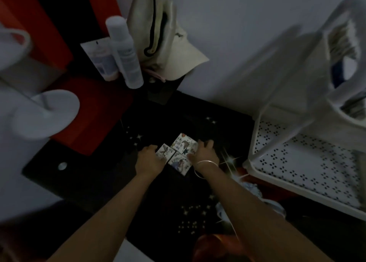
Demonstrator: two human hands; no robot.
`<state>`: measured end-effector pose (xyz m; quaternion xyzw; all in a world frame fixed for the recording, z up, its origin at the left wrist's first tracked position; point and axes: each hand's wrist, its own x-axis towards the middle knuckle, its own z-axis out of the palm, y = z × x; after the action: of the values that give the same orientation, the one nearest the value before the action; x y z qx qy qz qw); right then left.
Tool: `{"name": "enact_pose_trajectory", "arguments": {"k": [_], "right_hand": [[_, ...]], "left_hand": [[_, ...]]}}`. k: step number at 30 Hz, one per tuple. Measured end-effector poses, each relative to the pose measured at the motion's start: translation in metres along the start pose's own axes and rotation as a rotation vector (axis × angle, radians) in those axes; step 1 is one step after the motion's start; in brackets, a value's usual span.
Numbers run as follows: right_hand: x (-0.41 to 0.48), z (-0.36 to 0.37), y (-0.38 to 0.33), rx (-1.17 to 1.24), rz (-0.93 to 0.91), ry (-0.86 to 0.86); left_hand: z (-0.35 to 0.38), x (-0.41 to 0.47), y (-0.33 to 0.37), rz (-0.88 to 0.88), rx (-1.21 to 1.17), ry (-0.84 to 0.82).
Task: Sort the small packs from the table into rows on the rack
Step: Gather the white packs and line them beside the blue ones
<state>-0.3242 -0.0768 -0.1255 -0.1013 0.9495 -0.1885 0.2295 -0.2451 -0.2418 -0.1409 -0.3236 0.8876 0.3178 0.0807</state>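
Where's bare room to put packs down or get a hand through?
Free: the white perforated lower rack shelf, mostly bare; the black star-printed cloth behind the small printed packs. Crowded: back left, where a white bottle, a flat tube and a cream cap cluster; left hand and right hand flank the packs.

Nothing is legible; the frame is dim and blurred. The small white packs with colourful cartoon print on the dark counter show letter-like marks that can't be read. The tall white plastic bottle and the flat white tube carry label print too smeared to read.
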Motion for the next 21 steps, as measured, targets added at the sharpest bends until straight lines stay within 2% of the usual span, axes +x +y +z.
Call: {"name": "enact_pose_trajectory", "arguments": {"k": [5, 8, 13, 16, 18, 21], "right_hand": [[-0.001, 0.002, 0.007, 0.075, 0.002, 0.090], [-0.008, -0.003, 0.010, 0.204, 0.024, 0.090], [-0.029, -0.032, 0.019, 0.459, -0.067, 0.118], [-0.053, -0.067, 0.009, 0.722, -0.097, 0.097], [-0.076, -0.097, -0.002, 0.850, -0.136, 0.094], [-0.119, -0.147, -0.013, 0.903, -0.267, 0.168]], "left_hand": [[0.001, 0.007, -0.002, -0.026, 0.017, -0.060], [-0.004, 0.000, -0.002, -0.011, -0.021, -0.027], [-0.025, -0.030, 0.003, -0.031, -0.482, -0.097], [-0.048, -0.052, 0.029, -0.018, -0.742, -0.146], [-0.066, -0.066, 0.053, 0.017, -0.865, -0.171], [-0.091, -0.088, 0.093, 0.114, -0.982, -0.201]]}}
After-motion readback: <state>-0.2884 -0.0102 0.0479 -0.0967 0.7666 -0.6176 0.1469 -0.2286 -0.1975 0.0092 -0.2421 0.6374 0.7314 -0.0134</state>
